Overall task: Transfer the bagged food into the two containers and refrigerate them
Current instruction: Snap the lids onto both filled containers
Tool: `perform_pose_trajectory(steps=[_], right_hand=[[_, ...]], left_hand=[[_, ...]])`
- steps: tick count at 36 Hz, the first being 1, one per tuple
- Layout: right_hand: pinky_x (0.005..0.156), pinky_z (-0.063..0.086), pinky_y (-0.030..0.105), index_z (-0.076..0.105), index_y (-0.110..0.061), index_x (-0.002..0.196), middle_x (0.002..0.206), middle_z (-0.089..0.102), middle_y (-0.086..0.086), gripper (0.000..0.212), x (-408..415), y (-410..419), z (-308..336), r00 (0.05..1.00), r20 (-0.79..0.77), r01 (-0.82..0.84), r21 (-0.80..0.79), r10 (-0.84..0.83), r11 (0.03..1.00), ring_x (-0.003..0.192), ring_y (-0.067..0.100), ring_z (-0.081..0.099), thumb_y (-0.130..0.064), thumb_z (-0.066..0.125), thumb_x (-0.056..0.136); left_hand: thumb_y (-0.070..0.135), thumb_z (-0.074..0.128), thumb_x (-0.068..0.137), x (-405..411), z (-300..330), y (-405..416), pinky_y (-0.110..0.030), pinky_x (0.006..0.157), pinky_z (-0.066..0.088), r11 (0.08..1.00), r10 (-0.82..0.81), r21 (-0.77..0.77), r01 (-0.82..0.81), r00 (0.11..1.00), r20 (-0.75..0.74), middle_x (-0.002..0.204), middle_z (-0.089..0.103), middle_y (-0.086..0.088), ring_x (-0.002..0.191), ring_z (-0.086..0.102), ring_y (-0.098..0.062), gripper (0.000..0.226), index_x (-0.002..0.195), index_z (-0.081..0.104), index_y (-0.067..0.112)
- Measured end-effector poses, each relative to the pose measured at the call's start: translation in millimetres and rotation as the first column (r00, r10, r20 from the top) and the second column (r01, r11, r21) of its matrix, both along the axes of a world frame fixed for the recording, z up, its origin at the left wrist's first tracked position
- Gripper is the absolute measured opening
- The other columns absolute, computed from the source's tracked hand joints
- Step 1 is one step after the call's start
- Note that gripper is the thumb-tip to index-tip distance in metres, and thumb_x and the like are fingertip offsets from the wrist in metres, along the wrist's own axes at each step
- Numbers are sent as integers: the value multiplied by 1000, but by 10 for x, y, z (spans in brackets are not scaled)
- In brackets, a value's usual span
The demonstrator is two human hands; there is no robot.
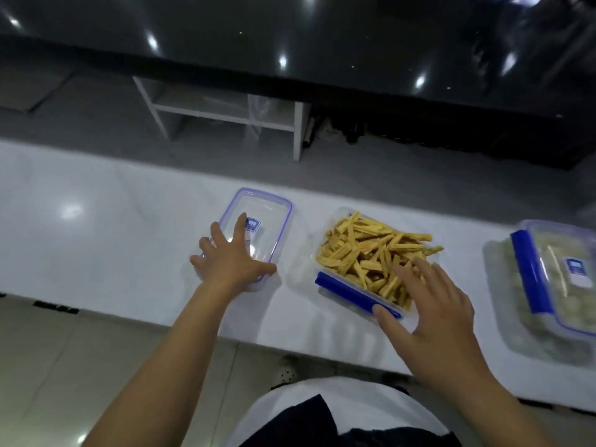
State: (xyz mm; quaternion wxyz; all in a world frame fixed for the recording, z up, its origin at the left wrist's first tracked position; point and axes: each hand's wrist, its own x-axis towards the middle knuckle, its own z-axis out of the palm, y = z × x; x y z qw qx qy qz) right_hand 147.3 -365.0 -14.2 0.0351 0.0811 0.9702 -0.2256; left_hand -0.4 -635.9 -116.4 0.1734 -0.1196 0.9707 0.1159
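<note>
Near the desk's front edge | left hand [230, 262] spread flat on loose lid [256, 232], grip apart | right hand [432, 304] open, steadying filled container [364, 272] | advice: seat lid squarely before pressing blue clips

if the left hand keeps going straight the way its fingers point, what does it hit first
It is already there: the left hand lies spread on the clear lid with the blue seal. Sliding further along its fingers, it would run up the lid toward the blue label, then bare white counter. Nothing else seems to lie on that line.
</note>
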Motion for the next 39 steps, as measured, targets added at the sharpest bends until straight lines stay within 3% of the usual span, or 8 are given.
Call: perform_pose_trajectory(steps=[6, 11, 14, 21, 24, 28, 34, 39], right_hand=[[96, 39, 8, 57, -45, 133, 136, 49, -33, 56, 44, -67, 189, 981, -53, 131, -521, -185, 843, 128, -12, 44, -52, 70, 79], [87, 60, 45, 63, -37, 130, 124, 71, -3, 63, -168, -163, 355, 939, 242, 288, -941, -243, 177, 111, 20, 70, -34, 81, 69], [77, 62, 45, 68, -23, 124, 119, 73, 12, 46, -253, -136, 429, 941, 257, 257, -966, -220, -27, 107, 33, 71, -22, 75, 78], [70, 61, 41, 78, -20, 107, 112, 75, 15, 26, -224, 290, 393, 927, 252, 295, -948, -278, 123, 94, 30, 75, -21, 69, 82], [68, 61, 38, 78, -20, 107, 112, 74, 15, 28, -193, 507, 381, 941, 283, 312, -939, -186, 146, 93, 29, 75, -20, 67, 81], [65, 59, 36, 74, -19, 118, 106, 74, 13, 35, -165, 672, 394, 946, 317, 323, -934, -66, 151, 87, 26, 74, -17, 64, 85], [73, 60, 26, 52, -42, 139, 131, 64, -10, 50, -134, 503, 352, 947, 140, 295, -729, -288, 617, 104, 10, 71, -25, 67, 94], [106, 46, 26, 16, -61, 147, 152, 27, -30, 104, -60, 191, 298, 995, 68, 92, -522, -67, 848, 138, -9, 32, -74, 74, 62]], left_hand=[[74, 76, 50, 171, 467, 66, -59, 108, 34, 924, -4, 378, 46, 994, -111, 159, 9, 6, 139, 32, -37, 127, 150, 0, 56], [84, 66, 40, 554, 968, 530, -57, 109, 35, 798, -113, 531, 285, 936, -334, 153, 7, 26, 142, 29, -26, 129, 149, 2, 58], [85, 64, 43, 736, 1075, 847, -54, 117, 29, 746, -215, 538, 391, 907, -362, 158, -3, 25, 148, 19, -22, 128, 150, -1, 57], [82, 77, 47, 755, 1083, 909, -36, 100, 54, 538, -201, 802, 259, 964, -176, 153, 17, 29, 131, 45, -2, 119, 143, 8, 70], [61, 82, 62, 604, 1099, 776, -21, 67, 60, 287, -74, 956, -56, 994, 80, 142, 52, 17, 104, 69, -5, 97, 145, 32, 57], [25, 74, 84, 542, 1059, 704, -40, 71, 61, -91, -329, 958, -273, 916, 230, 134, 67, -9, 114, 69, -32, 59, 140, 57, 33], [14, 68, 87, 717, 1020, 926, -49, 75, 61, -214, -349, 937, -275, 918, 190, 134, 67, -11, 116, 67, -37, 63, 142, 51, 40], [18, 70, 86, 893, 1058, 1127, -47, 75, 61, -258, -224, 945, -200, 964, 143, 129, 70, -7, 113, 69, -35, 64, 144, 48, 38]])
